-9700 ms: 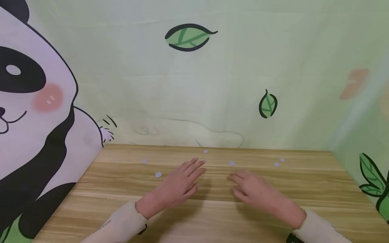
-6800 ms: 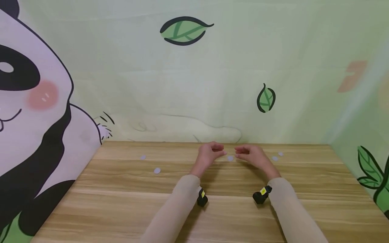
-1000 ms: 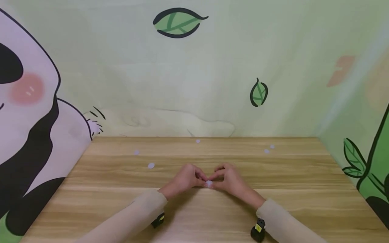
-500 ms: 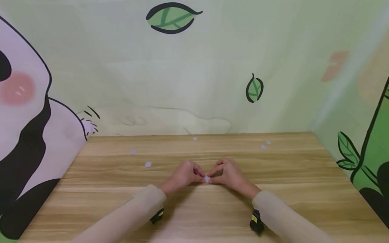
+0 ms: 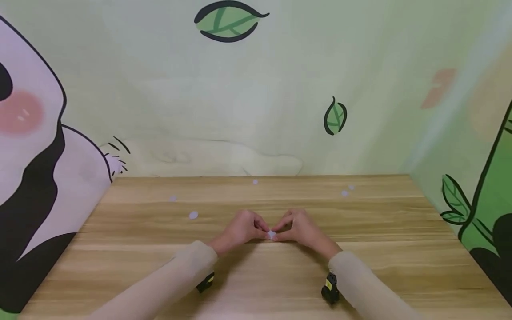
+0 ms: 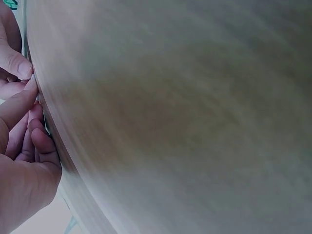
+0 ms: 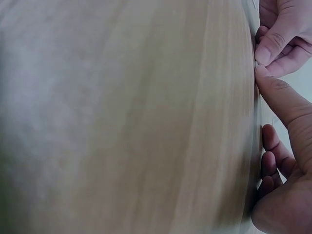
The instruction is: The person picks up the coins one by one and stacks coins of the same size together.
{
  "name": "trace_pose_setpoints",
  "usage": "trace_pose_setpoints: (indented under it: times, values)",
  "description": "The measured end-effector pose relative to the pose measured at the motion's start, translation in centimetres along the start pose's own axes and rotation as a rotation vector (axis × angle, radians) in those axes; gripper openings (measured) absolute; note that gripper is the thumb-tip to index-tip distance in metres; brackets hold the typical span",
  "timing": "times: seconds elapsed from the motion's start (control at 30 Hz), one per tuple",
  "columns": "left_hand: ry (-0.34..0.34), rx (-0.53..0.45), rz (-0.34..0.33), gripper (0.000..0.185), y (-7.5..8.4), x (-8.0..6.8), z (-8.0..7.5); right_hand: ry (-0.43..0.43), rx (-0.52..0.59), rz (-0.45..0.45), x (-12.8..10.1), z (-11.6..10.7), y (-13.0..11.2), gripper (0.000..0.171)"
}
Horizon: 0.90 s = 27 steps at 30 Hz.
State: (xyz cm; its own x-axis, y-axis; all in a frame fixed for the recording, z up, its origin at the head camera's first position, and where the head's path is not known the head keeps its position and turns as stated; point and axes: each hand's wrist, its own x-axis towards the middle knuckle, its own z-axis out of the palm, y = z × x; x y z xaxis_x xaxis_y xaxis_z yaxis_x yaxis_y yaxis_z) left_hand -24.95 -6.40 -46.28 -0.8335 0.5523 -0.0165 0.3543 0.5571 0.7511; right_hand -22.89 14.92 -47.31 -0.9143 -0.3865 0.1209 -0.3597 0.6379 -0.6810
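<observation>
A small pale, flat round disc [image 5: 271, 235] is between both hands, low over the table's middle or touching it; I cannot tell which. On its left side, my left hand [image 5: 242, 229] pinches it between thumb and fingers. From the other side my right hand [image 5: 302, 231] does the same, thumb and forefinger meeting the disc. In the left wrist view the left hand [image 6: 27, 161] and the other hand's thumb [image 6: 18, 64] come together at the tips. The right wrist view shows the right hand [image 7: 292, 161] with its fingertip at the same spot. Fingers hide most of the disc.
Several similar discs lie on the wooden table [image 5: 380, 266]: a bigger-looking one [image 5: 194, 215] at left, one [image 5: 173, 198] behind it, one [image 5: 255, 182] at the back edge and two at right, including this one [image 5: 345, 193]. A printed cloth wall [image 5: 160, 89] rises behind.
Both hands were spread over the table, then reached to the back around a middle disc. That disc came nearer, pinched by both hands. Over the last second hands barely moved; the view shifted slightly.
</observation>
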Motion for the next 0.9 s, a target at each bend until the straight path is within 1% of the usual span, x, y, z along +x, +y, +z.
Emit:
trace_pose_setpoints:
  times: [0.13, 0.23, 0.33, 0.43, 0.47, 0.53, 0.63, 0.7, 0.8, 0.87, 0.9]
  values:
    - [0.001, 0.001, 0.004, 0.009, 0.4, 0.4, -0.1, 0.035, -0.022, 0.027, 0.0, -0.1, 0.1, 0.017]
    - [-0.010, 0.005, 0.008, 0.008, 0.5, 0.5, -0.3, 0.033, -0.047, 0.028, 0.1, -0.1, 0.0, 0.017]
    - [-0.047, 0.026, 0.050, 0.007, 0.2, 0.4, -0.7, 0.029, -0.054, 0.021, 0.2, 0.1, -0.1, 0.017]
    - [-0.088, 0.031, 0.088, 0.008, -0.5, 0.2, -1.7, 0.022, -0.050, 0.032, 0.3, 0.3, -0.2, 0.017]
    - [-0.090, 0.030, 0.092, 0.008, -0.8, 0.0, -2.3, 0.020, -0.048, 0.036, 0.3, 0.4, -0.3, 0.017]
    - [-0.063, 0.027, 0.068, 0.010, -1.2, -0.6, -3.8, 0.013, -0.046, 0.045, 0.3, 0.5, -0.4, 0.017]
    - [0.017, 0.041, 0.012, 0.011, -1.9, -1.7, -6.6, 0.010, -0.047, 0.056, 0.4, 0.6, -0.5, 0.016]
    - [0.079, 0.066, -0.008, 0.012, -2.6, -2.5, -8.7, 0.012, -0.046, 0.061, 0.3, 0.6, -0.5, 0.016]
    - [0.138, 0.088, -0.019, 0.016, -4.0, -3.8, -11.4, 0.018, -0.046, 0.063, 0.2, 0.4, -0.5, 0.016]
    - [0.164, 0.098, -0.033, 0.019, -5.0, -4.7, -13.0, 0.021, -0.046, 0.059, 0.1, 0.3, -0.4, 0.016]
    - [0.173, 0.099, -0.050, 0.020, -5.6, -5.2, -13.6, 0.020, -0.041, 0.051, 0.1, 0.2, -0.4, 0.016]
